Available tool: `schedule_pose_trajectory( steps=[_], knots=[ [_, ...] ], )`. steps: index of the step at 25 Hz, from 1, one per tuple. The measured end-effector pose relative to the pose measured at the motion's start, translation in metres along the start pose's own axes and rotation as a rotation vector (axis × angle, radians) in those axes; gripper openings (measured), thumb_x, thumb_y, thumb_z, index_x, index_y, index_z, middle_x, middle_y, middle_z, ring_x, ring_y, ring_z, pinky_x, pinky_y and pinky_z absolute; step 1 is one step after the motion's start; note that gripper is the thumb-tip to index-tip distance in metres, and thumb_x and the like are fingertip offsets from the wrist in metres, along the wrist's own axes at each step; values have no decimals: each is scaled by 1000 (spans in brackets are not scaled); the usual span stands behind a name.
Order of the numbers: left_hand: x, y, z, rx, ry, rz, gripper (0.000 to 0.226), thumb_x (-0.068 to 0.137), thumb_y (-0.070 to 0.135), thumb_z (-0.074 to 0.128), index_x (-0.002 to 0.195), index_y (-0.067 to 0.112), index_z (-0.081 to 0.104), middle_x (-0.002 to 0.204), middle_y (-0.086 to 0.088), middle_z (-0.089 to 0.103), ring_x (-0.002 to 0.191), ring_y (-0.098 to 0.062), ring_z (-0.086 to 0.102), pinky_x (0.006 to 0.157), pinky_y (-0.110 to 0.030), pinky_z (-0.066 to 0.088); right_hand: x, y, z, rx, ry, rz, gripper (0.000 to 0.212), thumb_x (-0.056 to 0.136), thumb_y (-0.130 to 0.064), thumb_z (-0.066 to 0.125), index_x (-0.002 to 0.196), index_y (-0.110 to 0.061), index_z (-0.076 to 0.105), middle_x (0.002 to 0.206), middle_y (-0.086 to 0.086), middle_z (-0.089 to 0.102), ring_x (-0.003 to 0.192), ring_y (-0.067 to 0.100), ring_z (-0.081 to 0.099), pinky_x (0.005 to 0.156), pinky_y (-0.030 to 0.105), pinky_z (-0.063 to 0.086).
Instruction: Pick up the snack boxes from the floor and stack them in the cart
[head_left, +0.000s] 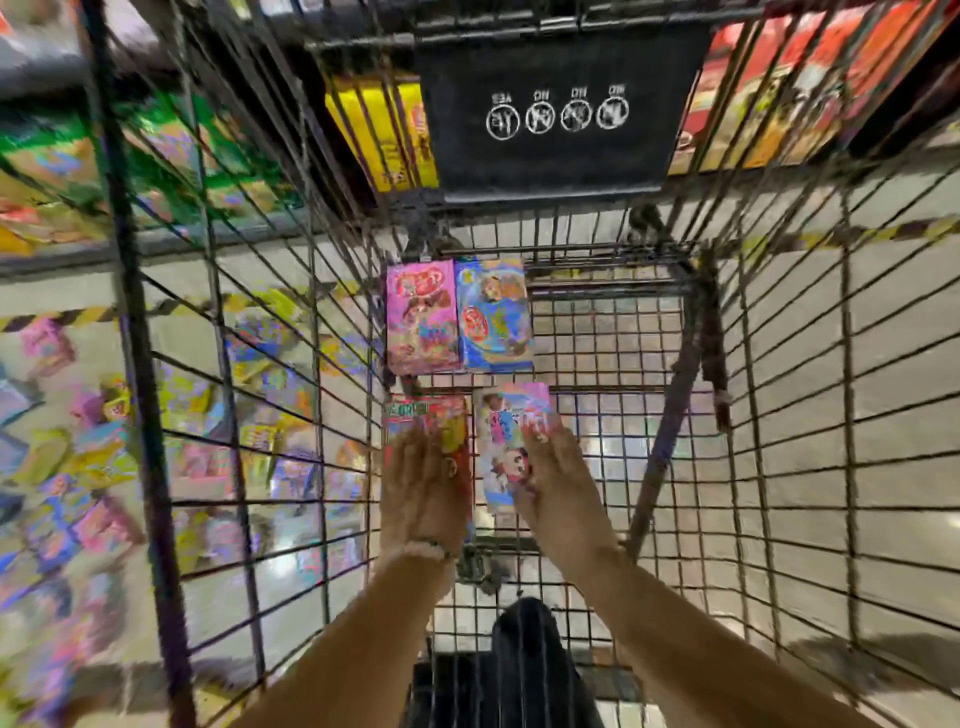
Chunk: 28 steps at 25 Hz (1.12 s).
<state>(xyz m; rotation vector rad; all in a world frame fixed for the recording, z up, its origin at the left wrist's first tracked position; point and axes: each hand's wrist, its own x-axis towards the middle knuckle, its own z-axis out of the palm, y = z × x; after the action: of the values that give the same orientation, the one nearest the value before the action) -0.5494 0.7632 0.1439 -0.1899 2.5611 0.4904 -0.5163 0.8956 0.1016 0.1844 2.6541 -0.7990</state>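
I look down into a wire cart. A pink snack box and a blue snack box lie flat side by side on the cart floor at the far left. Nearer to me lie a red-and-green snack box and a pale box with cartoon figures. My left hand rests flat on the red-and-green box with straight fingers. My right hand lies flat on the right side of the pale box. Several more snack boxes are scattered on the floor outside the cart's left wall.
A black child-seat flap with white icons hangs at the cart's far end. Shelves of goods stand behind the cart, with yellow boxes. Yellow-and-black tape marks the floor. My dark-trousered leg shows below the cart.
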Motion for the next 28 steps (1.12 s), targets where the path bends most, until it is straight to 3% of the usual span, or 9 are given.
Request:
schedule_pose_trajectory(
  steps=[2,3,4,5,7,10,14,21,28],
  knots=[
    [8,7,-18,-49,-17,-86,52,91,51,46,104,6,69,122,2,62,93,5,57,93,8,13,11,-1,4,66,-149,28,62,94,-37,37,150,-16,21,158,10,-1,146,24,8,111,26,24],
    [16,-2,-7,23,108,10,53,91,49,45,117,6,62,134,-1,52,105,-6,59,107,-7,17,18,-4,6,101,-136,63,62,97,-36,39,151,-19,13,158,7,-9,147,19,0,112,23,20],
    [30,-7,4,82,139,-7,55,94,43,44,136,8,45,150,-9,33,131,-14,42,114,-21,14,24,-10,2,86,-101,78,64,98,-35,41,151,-20,9,158,5,-13,146,17,-3,112,22,18],
    [38,-6,6,78,27,-7,57,98,40,39,147,16,27,157,-9,15,143,-20,18,117,-30,7,28,-14,2,68,-83,86,65,98,-35,41,152,-21,7,158,4,-14,146,16,-4,112,22,17],
    [50,-9,9,44,-75,-93,57,99,37,35,150,22,16,159,-6,5,146,-21,0,117,-32,1,28,-16,3,52,-104,112,65,98,-35,39,152,-21,5,158,4,-14,146,17,-3,113,24,16],
    [48,-8,4,-10,-77,-61,59,98,33,39,151,23,14,159,-5,4,146,-20,-1,116,-29,0,22,-18,-9,2,-150,88,63,98,-35,39,151,-20,8,159,5,-9,146,19,-1,115,29,20],
    [48,4,-41,-17,-129,-31,63,91,24,54,145,8,27,150,-14,30,139,-27,26,109,-31,23,25,-36,-53,-38,-102,45,62,98,-34,42,151,-22,14,159,2,-4,146,18,2,114,30,22],
    [-48,73,-212,-59,181,470,56,92,18,50,143,9,30,145,-13,37,133,-29,36,102,-31,28,-40,-134,-212,-199,239,-73,57,97,-32,46,148,-17,25,157,8,14,142,25,17,112,35,22],
    [-198,-21,-384,193,608,635,64,84,40,57,139,15,36,140,-11,43,128,-29,41,102,-40,35,-179,-254,-299,-479,569,-159,55,94,-46,45,143,-21,35,151,1,32,139,22,26,113,45,10]
  ],
)
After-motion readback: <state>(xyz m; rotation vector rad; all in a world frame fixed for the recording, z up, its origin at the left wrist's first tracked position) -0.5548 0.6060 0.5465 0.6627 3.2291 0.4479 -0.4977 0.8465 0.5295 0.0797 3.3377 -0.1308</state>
